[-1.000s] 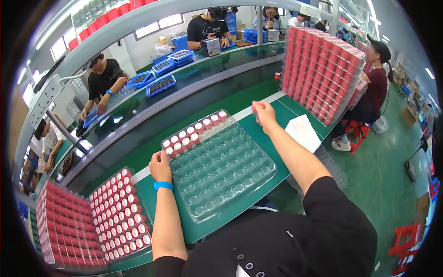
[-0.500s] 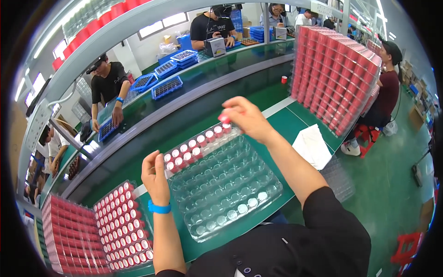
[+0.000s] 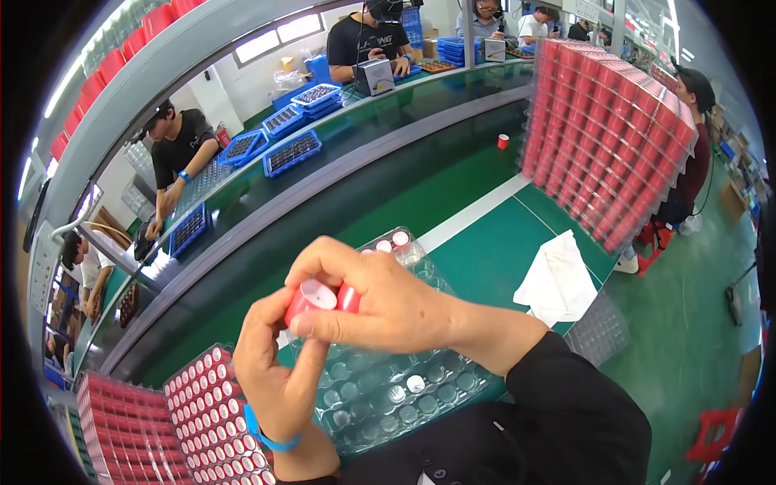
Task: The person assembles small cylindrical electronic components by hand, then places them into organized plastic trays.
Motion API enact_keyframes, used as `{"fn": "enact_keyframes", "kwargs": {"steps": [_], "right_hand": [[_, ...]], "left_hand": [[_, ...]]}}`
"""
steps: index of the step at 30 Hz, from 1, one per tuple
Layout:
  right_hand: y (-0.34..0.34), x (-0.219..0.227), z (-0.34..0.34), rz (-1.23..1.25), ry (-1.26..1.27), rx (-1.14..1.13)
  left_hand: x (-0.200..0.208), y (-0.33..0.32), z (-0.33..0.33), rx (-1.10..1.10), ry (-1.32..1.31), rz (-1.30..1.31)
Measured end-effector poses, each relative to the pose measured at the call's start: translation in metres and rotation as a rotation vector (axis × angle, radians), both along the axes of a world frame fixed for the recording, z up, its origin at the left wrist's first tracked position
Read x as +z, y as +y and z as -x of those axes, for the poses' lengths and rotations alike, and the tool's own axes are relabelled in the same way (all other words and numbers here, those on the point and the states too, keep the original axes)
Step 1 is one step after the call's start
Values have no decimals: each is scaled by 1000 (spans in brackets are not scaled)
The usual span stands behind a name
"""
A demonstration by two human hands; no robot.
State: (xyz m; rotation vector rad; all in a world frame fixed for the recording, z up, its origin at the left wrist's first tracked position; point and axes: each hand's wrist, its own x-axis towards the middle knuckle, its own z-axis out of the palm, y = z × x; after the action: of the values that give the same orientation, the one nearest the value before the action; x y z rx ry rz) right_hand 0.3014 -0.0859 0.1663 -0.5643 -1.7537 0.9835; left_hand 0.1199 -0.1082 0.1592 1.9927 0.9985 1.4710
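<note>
Both my hands meet above a clear plastic tray of round pockets. My left hand (image 3: 276,360) pinches a short red cylinder with a white hollow end (image 3: 317,296) from the left. My right hand (image 3: 392,303) closes over it from the right and keeps a second red cylinder (image 3: 348,298) against its palm. At the far edge of the clear tray (image 3: 368,428), a few white-topped red cylinders (image 3: 399,238) show past my right hand; the rest of that row is hidden. Two white discs (image 3: 406,388) sit in the tray's near pockets.
Filled trays of red cylinders (image 3: 214,412) stand at the left, and a tall stack (image 3: 606,145) rises at the right. A white cloth (image 3: 558,279) lies on the green table. One loose red cylinder (image 3: 503,141) stands farther back. Co-workers sit across the line beside blue trays (image 3: 293,153).
My right hand has come from the tray's far right corner to the middle. My left hand has left the tray's far left edge, and both now hold red cylinders together.
</note>
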Motion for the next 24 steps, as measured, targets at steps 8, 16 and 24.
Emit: {"fn": "enact_keyframes", "kwargs": {"steps": [8, 16, 24], "right_hand": [[17, -6, -16, 346, 276, 134], [27, -11, -15, 366, 280, 216], [23, -12, -14, 189, 250, 164]], "left_hand": [[-7, 10, 5, -180, -204, 205], [-10, 19, 8, -341, -491, 355], [-17, 31, 14, -463, -635, 523]]}}
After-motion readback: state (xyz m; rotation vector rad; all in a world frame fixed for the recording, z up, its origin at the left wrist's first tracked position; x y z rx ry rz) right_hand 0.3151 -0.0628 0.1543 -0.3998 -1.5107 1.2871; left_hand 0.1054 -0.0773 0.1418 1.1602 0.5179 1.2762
